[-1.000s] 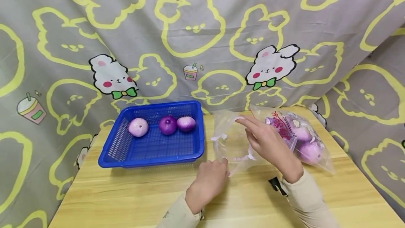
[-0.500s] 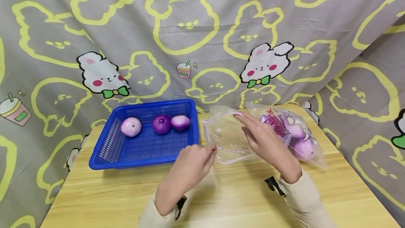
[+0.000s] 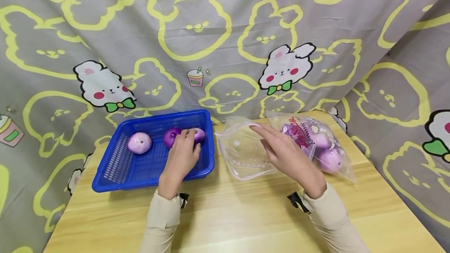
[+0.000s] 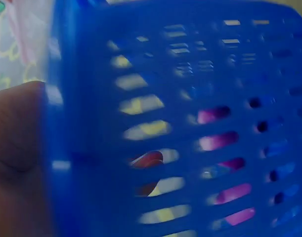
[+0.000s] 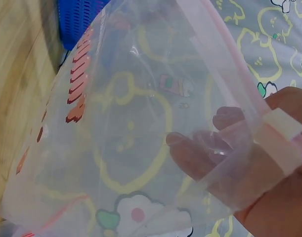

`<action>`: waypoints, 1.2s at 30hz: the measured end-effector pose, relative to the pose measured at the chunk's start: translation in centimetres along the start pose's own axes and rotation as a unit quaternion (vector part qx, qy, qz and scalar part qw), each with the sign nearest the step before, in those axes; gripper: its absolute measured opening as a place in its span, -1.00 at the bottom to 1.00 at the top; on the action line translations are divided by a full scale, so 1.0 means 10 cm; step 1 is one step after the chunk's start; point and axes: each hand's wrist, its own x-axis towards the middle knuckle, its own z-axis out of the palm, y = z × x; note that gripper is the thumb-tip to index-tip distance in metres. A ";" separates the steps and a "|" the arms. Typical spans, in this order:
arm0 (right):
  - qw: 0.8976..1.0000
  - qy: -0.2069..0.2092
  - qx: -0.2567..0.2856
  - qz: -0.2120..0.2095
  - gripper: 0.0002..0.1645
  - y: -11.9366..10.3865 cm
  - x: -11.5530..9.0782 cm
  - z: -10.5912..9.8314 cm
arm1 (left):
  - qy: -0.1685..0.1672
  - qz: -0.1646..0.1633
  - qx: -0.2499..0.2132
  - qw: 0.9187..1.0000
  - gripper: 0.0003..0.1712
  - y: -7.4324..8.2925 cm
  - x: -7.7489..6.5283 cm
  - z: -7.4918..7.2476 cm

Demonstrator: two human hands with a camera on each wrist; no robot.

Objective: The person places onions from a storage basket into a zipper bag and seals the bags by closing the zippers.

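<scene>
My left hand (image 3: pixel 181 153) reaches over the near rim of the blue plastic basket (image 3: pixel 119 186), its fingers beside two purple onions. One onion (image 3: pixel 169 139) is dark purple; the other onion (image 3: pixel 199 135), paler, is partly hidden by the fingers. Farther left in the basket lies a pale onion (image 3: pixel 139 143). The left wrist view shows mostly the basket's slotted wall (image 4: pixel 91 148), blurred. My right hand (image 3: pixel 286 153) holds a clear zip bag (image 3: pixel 239 155) by its mouth, which gapes toward the basket. In the right wrist view, fingertips (image 5: pixel 190 153) show through the bag's film.
Right of the zip bag lies a filled clear bag (image 3: pixel 316 139) with red print and purple onions inside. Everything stands on a wooden table (image 3: pixel 246 218). A patterned grey curtain (image 3: pixel 225 42) hangs right behind the table.
My left hand has let go of the zip bag's edge and moved left into the basket, over the onions. My right hand stays at the bag. The view has shifted slightly right.
</scene>
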 end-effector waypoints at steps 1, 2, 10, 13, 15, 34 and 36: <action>1.000 -0.002 0.000 0.000 -0.41 0.00 0.00 0.00 | -0.011 -0.008 -0.001 1.000 -0.51 -0.04 0.02 0.02; 1.000 -0.003 -0.001 -0.001 -0.41 0.00 0.01 0.01 | -0.022 -0.014 0.000 1.000 -0.48 -0.08 0.03 0.04; 1.000 -0.008 -0.005 -0.005 -0.41 -0.01 0.00 0.01 | -0.119 -0.034 -0.006 0.992 -0.32 -0.32 0.06 0.22; 1.000 -0.016 0.002 -0.005 -0.42 -0.01 0.01 0.03 | -0.141 -0.041 0.000 0.989 -0.26 -0.36 0.04 0.25; 1.000 -0.017 0.004 -0.006 -0.42 0.00 0.01 0.03 | -0.144 -0.041 0.002 0.989 -0.24 -0.37 0.04 0.27; 1.000 -0.019 0.010 -0.003 -0.44 0.03 0.01 0.05 | -0.071 -0.001 0.001 0.998 -0.39 -0.33 0.03 0.35; 1.000 -0.019 0.008 -0.003 -0.44 0.03 0.01 0.05 | -0.068 0.000 0.014 0.998 -0.37 -0.32 0.02 0.35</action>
